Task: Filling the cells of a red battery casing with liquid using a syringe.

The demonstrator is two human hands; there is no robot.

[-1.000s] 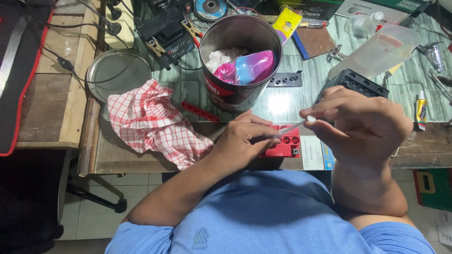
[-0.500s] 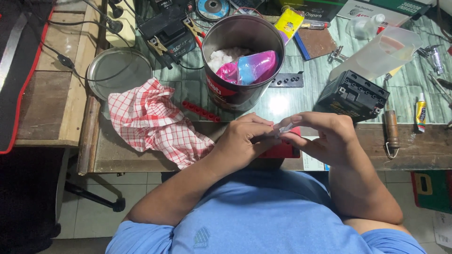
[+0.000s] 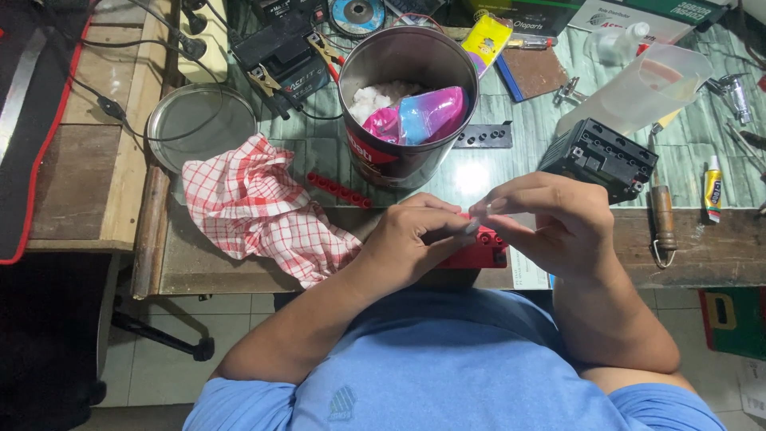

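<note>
Left hand and right hand, fingertips together

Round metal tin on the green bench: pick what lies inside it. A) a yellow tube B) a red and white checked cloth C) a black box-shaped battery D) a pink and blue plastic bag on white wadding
D: the round metal tin is open at the top and shows a pink and blue plastic bag lying on white wadding, while the red and white checked cloth lies outside, to its left on the bench.
</note>
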